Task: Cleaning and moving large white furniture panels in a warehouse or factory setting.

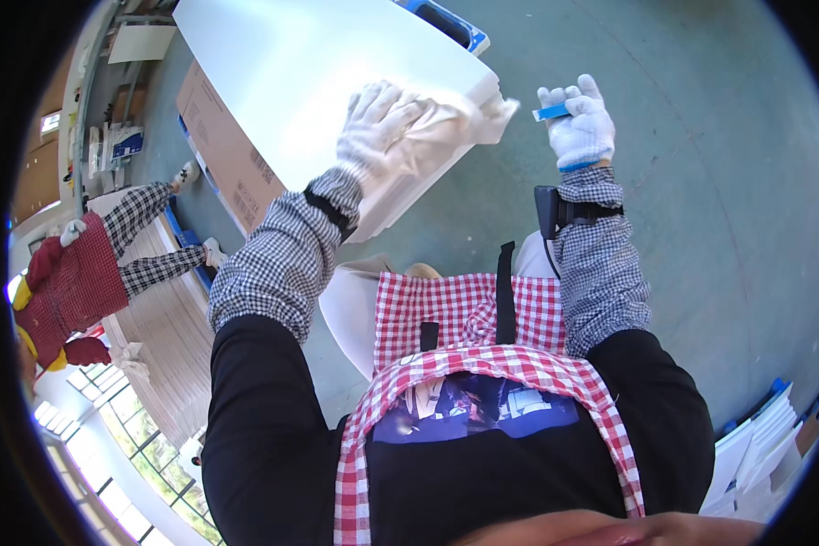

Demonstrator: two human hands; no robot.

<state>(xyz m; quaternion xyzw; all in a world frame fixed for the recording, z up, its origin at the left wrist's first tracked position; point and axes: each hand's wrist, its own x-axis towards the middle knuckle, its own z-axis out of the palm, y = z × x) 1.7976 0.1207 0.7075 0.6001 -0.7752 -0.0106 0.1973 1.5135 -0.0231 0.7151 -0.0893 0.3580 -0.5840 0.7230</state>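
Note:
My left hand (373,127), in a white knit glove, rests on a crumpled off-white cloth (441,127) and presses it against the top of a glossy white panel (273,100). Its fingers curve over the near side of the cloth, whose loose end hangs past the panel's right corner. The panel lies on a stack of similar white sheets. Off to the right, above the floor, my right hand (582,127) is closed around a small flat blue tool (551,113) with a pale tip. Its exact kind cannot be made out. This glove has a blue cuff.
A brown carton (223,146) stands along the stack's left side, and a blue pallet (455,25) shows behind. At far left, a person in a red apron (71,273) is beside another tall stack of boards (159,337). White panels (755,446) lean at lower right.

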